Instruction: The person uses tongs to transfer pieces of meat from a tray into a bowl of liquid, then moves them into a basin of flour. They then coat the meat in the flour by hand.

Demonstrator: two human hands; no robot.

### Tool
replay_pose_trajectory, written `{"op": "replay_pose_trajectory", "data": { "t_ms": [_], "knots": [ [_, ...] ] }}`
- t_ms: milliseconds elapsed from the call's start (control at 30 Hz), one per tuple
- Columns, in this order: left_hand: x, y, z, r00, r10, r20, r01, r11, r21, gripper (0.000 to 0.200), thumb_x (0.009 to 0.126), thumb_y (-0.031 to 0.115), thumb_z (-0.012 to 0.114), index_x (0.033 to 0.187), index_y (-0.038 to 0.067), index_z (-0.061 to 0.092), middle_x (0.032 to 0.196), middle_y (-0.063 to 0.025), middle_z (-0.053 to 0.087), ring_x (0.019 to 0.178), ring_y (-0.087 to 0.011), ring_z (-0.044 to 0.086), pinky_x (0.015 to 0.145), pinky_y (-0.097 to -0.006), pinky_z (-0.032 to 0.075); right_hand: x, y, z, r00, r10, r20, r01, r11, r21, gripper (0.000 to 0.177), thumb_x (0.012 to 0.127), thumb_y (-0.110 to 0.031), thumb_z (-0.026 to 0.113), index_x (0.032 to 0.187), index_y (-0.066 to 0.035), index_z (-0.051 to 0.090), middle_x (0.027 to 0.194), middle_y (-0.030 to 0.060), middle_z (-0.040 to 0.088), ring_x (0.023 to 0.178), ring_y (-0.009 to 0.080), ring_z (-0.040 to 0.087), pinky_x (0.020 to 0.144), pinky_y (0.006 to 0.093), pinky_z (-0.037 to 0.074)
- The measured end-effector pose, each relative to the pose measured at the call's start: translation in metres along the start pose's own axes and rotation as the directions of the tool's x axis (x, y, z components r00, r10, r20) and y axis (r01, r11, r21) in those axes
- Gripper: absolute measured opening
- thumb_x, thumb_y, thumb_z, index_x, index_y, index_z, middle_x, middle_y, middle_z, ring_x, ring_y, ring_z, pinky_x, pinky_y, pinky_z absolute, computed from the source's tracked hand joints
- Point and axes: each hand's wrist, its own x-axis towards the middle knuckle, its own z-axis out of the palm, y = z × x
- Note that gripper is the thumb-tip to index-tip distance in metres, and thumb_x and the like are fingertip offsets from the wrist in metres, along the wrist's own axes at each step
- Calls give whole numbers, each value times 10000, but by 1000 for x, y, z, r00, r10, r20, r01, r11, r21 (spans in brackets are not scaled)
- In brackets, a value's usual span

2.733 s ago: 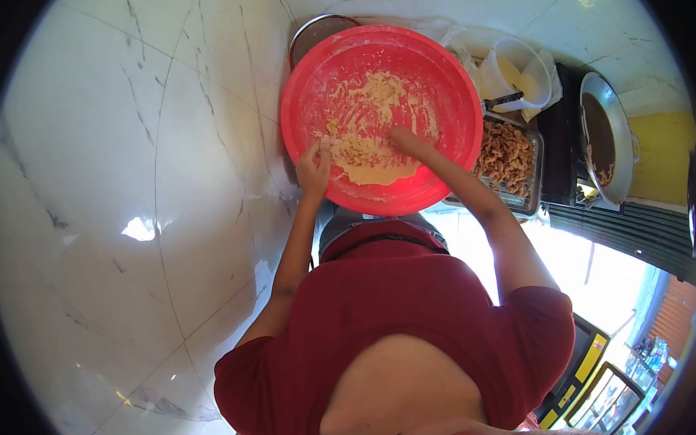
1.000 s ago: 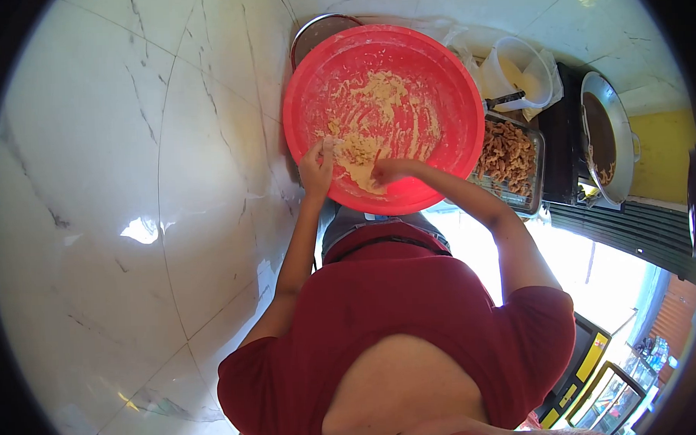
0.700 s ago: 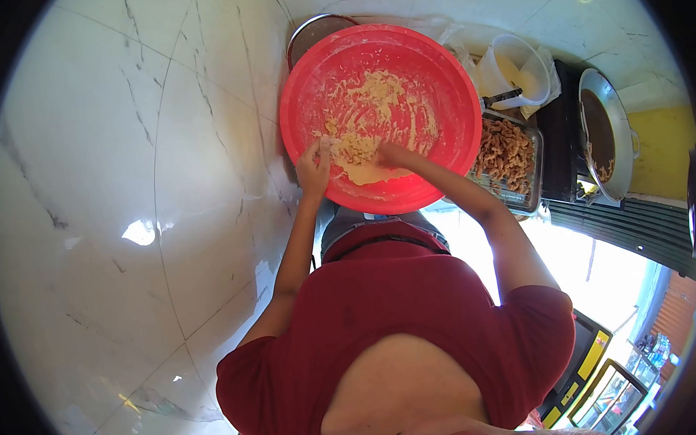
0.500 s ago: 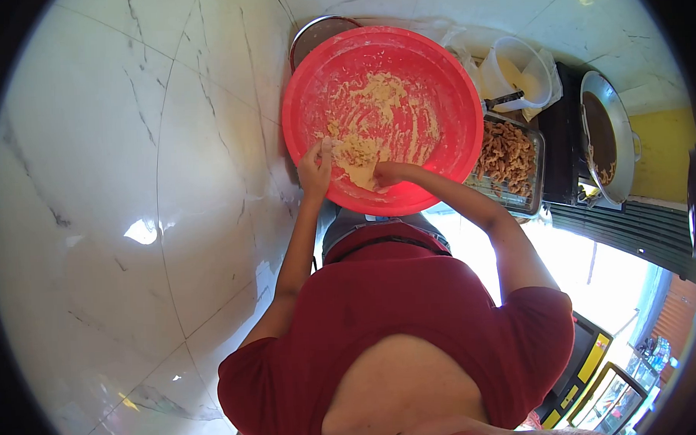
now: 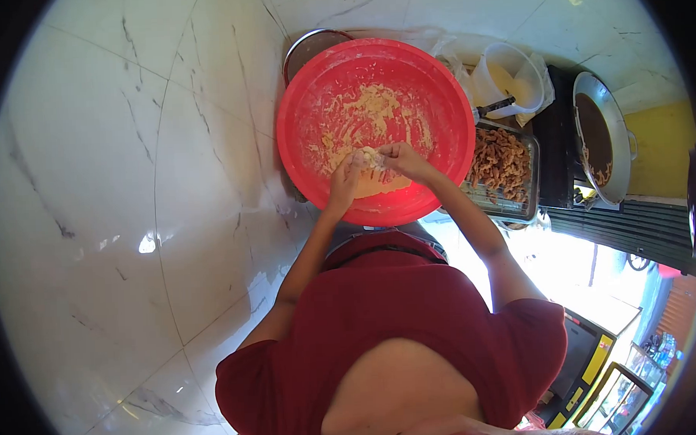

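A big red basin [image 5: 300, 150] holds pale flour and crumbly bits [image 5: 376, 105] spread over its bottom. Above the near part of the basin, a small flour-coated piece [image 5: 371, 157] is between my two hands. My left hand [image 5: 347, 175] pinches its left side, with floury fingertips. On the other side, my right hand [image 5: 404, 160] has its fingers closed on the same piece. Smoother flour [image 5: 381, 186] lies below the hands, near the basin's front wall.
Right of the basin stands a tray [image 5: 532, 176] of fried brown pieces [image 5: 502, 162]. Behind it are a white bucket [image 5: 539, 88] and a black handle [image 5: 497, 105]. Farther right, a large metal pan [image 5: 624, 143] holds dark oil. A tiled wall [image 5: 94, 188] is at the left.
My right hand has lifted from the flour and moved up beside my left hand. My left hand has shifted right, and both now hold the small piece. The basin appears slightly lower in view.
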Motion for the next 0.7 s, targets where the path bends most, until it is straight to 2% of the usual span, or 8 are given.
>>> {"op": "replay_pose_trajectory", "data": {
  "t_ms": [100, 167, 300, 400, 500, 600, 667, 700],
  "knots": [
    [1, 1, 8, 999, -18, 30, 20, 998, -56, 402, 964, 275, 450, 1188, -53, 510, 1109, -100, 586, 1017, -132, 545, 888, -248, 411, 4, 18, -5, 982, -114, -153, 89, 983, -161, 203, 909, -151, 548, 984, 24, 620, 813, 4, 622, 732, 58, 547, 656, 225, 433],
    [0, 22, 18, 999, 2, 42, 1, 997, -72, 400, 963, 265, 455, 1199, -55, 503, 1115, -99, 584, 1030, -132, 540, 896, -248, 408, 5, 24, -6, 981, -118, -155, 90, 980, -177, 212, 916, -156, 538, 982, 29, 616, 825, 10, 625, 735, 59, 547, 660, 226, 435],
    [6, 20, 22, 997, 72, 42, -67, 992, -103, 363, 951, 232, 487, 1169, -54, 533, 1069, -87, 606, 986, -120, 561, 865, -241, 429, 3, 20, -2, 990, -68, -120, 40, 975, -219, 236, 926, -168, 522, 1000, 38, 609, 833, 12, 625, 741, 59, 548, 663, 225, 435],
    [11, 16, 21, 999, 35, -29, -39, 987, -153, 317, 940, 210, 511, 1110, -49, 581, 1004, -74, 630, 927, -108, 582, 823, -233, 451, -3, 12, 2, 984, -166, -70, 159, 983, -95, 249, 927, -175, 519, 1035, 33, 604, 849, 16, 625, 770, 64, 551, 680, 229, 444],
    [13, 27, 13, 998, -18, -67, 12, 996, -87, 292, 934, 201, 524, 1057, -48, 614, 938, -64, 647, 871, -98, 594, 782, -228, 467, -11, -6, -4, 999, -5, -53, -6, 978, -210, 263, 925, -179, 520, 1068, 28, 597, 866, 20, 621, 790, 74, 557, 715, 232, 449],
    [13, 40, 9, 999, -17, -39, 17, 1000, 9, 279, 927, 200, 538, 1035, -41, 628, 894, -44, 645, 820, -81, 587, 733, -218, 465, -4, 2, -15, 964, -152, -220, 60, 925, -375, 257, 882, -157, 544, 1076, 1, 604, 860, 49, 638, 797, 107, 579, 716, 263, 459],
    [16, 42, 8, 996, 64, 56, -63, 998, -26, 256, 914, 197, 563, 1034, -17, 637, 865, -14, 632, 789, -55, 564, 686, -197, 446, -2, -2, -12, 930, -294, -222, 204, 913, -354, 247, 886, -170, 564, 1063, -4, 610, 928, 34, 610, 826, 96, 561, 744, 249, 446],
    [18, 43, 5, 993, 75, 93, -83, 994, 78, 270, 913, 200, 560, 1038, -28, 631, 868, -27, 637, 791, -64, 569, 681, -206, 455, -1, -9, -8, 904, -364, -225, 276, 898, -344, 243, 888, -177, 575, 1057, -6, 613, 962, 26, 597, 840, 90, 552, 758, 241, 439]
  ]
}}
